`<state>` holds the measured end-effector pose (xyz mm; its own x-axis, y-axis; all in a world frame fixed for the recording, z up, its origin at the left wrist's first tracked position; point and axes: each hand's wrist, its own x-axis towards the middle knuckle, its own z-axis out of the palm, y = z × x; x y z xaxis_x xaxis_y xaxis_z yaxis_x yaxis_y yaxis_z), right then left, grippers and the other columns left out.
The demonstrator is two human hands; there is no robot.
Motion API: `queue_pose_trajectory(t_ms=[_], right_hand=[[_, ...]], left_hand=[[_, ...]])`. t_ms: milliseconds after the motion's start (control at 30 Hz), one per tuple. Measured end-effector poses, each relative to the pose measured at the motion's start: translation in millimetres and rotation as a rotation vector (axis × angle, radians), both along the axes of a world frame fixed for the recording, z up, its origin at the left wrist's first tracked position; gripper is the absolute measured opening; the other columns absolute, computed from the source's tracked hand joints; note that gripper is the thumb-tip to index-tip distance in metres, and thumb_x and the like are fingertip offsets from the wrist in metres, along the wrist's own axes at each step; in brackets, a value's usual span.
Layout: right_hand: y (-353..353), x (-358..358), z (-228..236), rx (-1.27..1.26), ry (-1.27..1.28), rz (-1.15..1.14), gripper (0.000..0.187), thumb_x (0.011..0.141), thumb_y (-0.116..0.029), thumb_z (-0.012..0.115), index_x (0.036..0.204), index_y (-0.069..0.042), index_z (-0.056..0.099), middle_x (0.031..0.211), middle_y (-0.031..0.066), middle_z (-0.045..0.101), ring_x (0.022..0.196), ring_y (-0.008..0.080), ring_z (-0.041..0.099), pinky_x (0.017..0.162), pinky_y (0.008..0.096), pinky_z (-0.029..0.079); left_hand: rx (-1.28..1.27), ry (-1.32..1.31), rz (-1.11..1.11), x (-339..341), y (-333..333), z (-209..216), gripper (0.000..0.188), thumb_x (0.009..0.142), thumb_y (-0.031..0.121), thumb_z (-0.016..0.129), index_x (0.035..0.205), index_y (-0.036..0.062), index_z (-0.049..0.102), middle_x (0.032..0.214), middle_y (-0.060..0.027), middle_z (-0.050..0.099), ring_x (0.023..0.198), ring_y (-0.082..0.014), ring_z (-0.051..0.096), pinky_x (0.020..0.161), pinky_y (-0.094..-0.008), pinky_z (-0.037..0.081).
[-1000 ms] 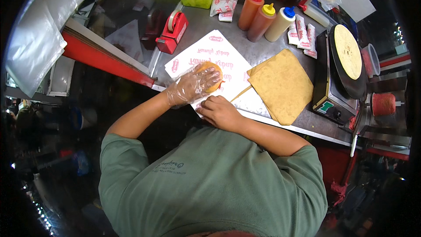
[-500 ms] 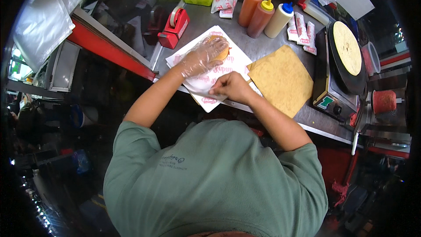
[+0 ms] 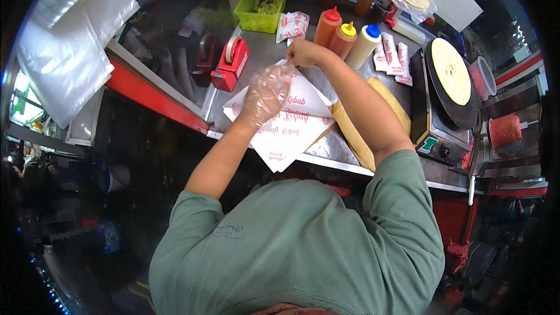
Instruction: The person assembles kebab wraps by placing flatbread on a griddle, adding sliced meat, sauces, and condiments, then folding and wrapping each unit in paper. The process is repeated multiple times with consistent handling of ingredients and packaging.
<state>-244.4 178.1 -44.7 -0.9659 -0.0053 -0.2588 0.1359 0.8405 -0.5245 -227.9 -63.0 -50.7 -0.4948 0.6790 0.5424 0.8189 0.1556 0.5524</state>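
My left hand (image 3: pixel 267 96), in a clear plastic glove, curves over the upper left part of the white printed wrapping paper (image 3: pixel 286 134). What lies beneath its fingers is hidden, and the filled bun cannot be seen. My bare right hand (image 3: pixel 304 53) reaches beyond it to the paper's far corner, fingers pinched together on it. The paper overhangs the counter's front edge with one tip. Right of it, partly behind my right forearm, lies a tan sheet (image 3: pixel 356 134).
A red tape dispenser (image 3: pixel 231 64) stands left of the paper. Behind are a green basket (image 3: pixel 261 9), wrapped packets (image 3: pixel 293 26) and squeeze bottles in red (image 3: pixel 328 26), yellow (image 3: pixel 343 39) and blue caps (image 3: pixel 363 46). A round flatbread (image 3: pixel 450 71) lies on the griddle (image 3: pixel 434 90) at right.
My right hand has moved from the paper's near side to its far corner. The bun, visible under my left hand before, is now hidden. The view has shifted slightly.
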Motion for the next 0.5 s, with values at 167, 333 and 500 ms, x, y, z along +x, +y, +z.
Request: queue_pose_trajectory(t_ms=[167, 333, 500], right_hand=[[9, -11, -8, -0.029, 0.019, 0.064, 0.015, 0.090, -0.017, 0.073, 0.092, -0.002, 0.078, 0.076, 0.0088, 0.074, 0.072, 0.0163, 0.067, 0.069, 0.0357, 0.053], [-5, -18, -21, 0.119, 0.065, 0.008, 0.028, 0.083, -0.030, 0.083, 0.083, -0.003, 0.072, 0.082, 0.0149, 0.074, 0.082, 0.0262, 0.071, 0.076, 0.0393, 0.054], [11, -34, -58, 0.308, -0.027, -0.124, 0.049, 0.073, -0.039, 0.092, 0.101, -0.003, 0.073, 0.103, 0.0207, 0.075, 0.099, 0.0366, 0.072, 0.087, 0.0444, 0.056]], left_hand=[[0.014, -0.010, 0.054, 3, 1, 1, 0.024, 0.093, 0.013, 0.070, 0.116, 0.0074, 0.069, 0.114, -0.0171, 0.072, 0.107, -0.0385, 0.068, 0.098, -0.0487, 0.052], [-0.252, -0.085, 0.010, 3, 21, 3, 0.039, 0.092, 0.026, 0.074, 0.125, 0.0059, 0.069, 0.128, -0.0184, 0.069, 0.118, -0.0394, 0.065, 0.104, -0.0474, 0.049], [-0.591, -0.010, -0.058, -18, 53, -14, 0.080, 0.089, 0.068, 0.066, 0.131, -0.0007, 0.066, 0.136, -0.0224, 0.066, 0.129, -0.0369, 0.061, 0.112, -0.0443, 0.045]])
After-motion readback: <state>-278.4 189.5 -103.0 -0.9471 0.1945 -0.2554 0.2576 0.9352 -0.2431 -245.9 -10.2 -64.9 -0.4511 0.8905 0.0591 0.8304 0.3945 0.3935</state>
